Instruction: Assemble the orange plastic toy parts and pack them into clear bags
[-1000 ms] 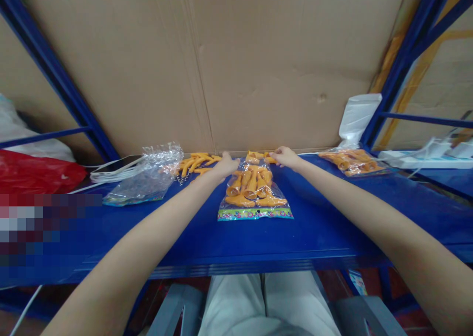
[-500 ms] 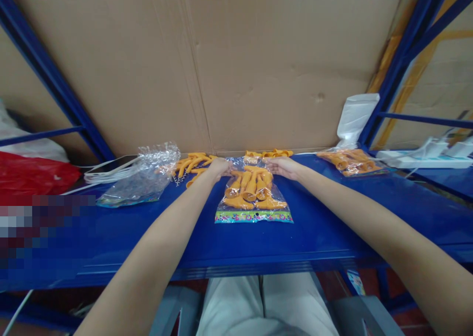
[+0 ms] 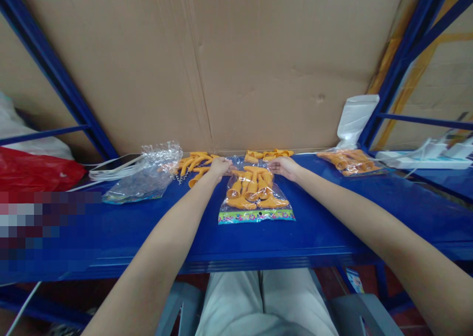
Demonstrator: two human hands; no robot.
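Note:
A clear plastic bag [image 3: 254,198] with a green printed strip lies flat on the blue shelf [image 3: 314,232], filled with several orange plastic pieces. My left hand [image 3: 219,167] pinches the bag's far left corner, fingers closed on it. My right hand [image 3: 283,167] grips the far right corner the same way. Loose orange pieces [image 3: 194,163] lie just left of my left hand, and a few more orange pieces [image 3: 268,154] sit behind the bag by the cardboard.
A pile of empty clear bags [image 3: 146,176] lies at the left, beside a red plastic bag [image 3: 33,173]. A filled bag of orange pieces [image 3: 349,161] and a white bag [image 3: 354,117] are at the right. A cardboard sheet [image 3: 229,65] backs the shelf, with a white power strip [image 3: 424,159] far right.
Both hands drew back from the loose pieces at the rear onto the bag's far corners. The bag has shifted slightly and its far edge is held.

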